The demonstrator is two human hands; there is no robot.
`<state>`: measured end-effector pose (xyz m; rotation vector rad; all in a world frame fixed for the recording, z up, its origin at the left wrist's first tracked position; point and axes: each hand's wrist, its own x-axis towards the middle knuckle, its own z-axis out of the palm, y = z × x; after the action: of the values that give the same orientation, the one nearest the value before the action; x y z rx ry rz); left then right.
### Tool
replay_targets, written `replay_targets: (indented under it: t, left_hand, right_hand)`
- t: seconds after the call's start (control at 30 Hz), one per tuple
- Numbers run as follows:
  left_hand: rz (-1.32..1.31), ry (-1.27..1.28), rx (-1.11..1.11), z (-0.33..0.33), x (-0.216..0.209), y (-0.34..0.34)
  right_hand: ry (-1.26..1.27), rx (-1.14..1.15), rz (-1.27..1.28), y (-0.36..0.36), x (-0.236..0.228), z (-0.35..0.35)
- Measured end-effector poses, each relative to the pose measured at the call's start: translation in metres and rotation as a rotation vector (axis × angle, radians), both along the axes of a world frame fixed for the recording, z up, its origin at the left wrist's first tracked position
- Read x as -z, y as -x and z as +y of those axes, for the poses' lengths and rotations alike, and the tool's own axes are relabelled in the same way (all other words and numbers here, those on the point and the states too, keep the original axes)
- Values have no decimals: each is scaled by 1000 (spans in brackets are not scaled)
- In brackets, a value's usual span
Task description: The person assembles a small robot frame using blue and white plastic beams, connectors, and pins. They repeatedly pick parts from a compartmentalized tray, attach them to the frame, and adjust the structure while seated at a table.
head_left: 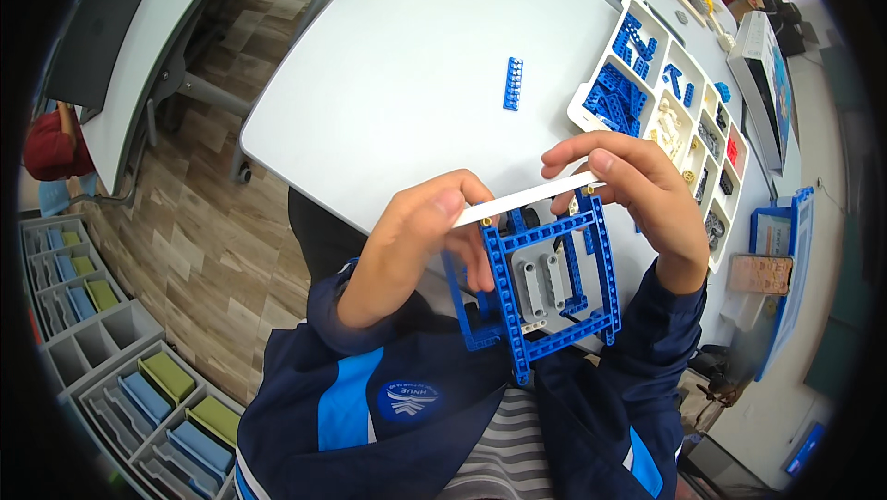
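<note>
Between my hands, close to my chest, is a blue frame (547,346) built of studded beams with holes. A long white beam (527,201) lies across its top edge, and grey pieces (530,289) show inside the frame. My left hand (420,223) grips the white beam's left end, thumb on top, with some fingers behind the frame. At the other end my right hand (647,188) pinches the beam, its thumb close to the upper corner. A single blue studded brick (513,84) lies alone on the white table, beyond my hands.
At the right, a white compartment tray (581,117) holds blue, white, grey and red building pieces. Behind it stand a white box (759,66) and a blue stand (796,223) with a phone (761,274). Grey bins (92,352) stand at the left; another person's dark red sleeve (55,147) shows there.
</note>
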<state>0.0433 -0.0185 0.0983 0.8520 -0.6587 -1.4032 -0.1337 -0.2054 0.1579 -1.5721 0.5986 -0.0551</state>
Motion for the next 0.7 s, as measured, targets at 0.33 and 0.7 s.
replay_targets:
  t: [0.33, 0.7]
  left_hand:
    - [52, 17, 4, 0, -4, -2]
    - [9, -94, 71, -3, -15, -8]
  right_hand:
    - [68, 181, -199, 7, -2, 3]
    - [76, 224, -348, 17, -1, 11]
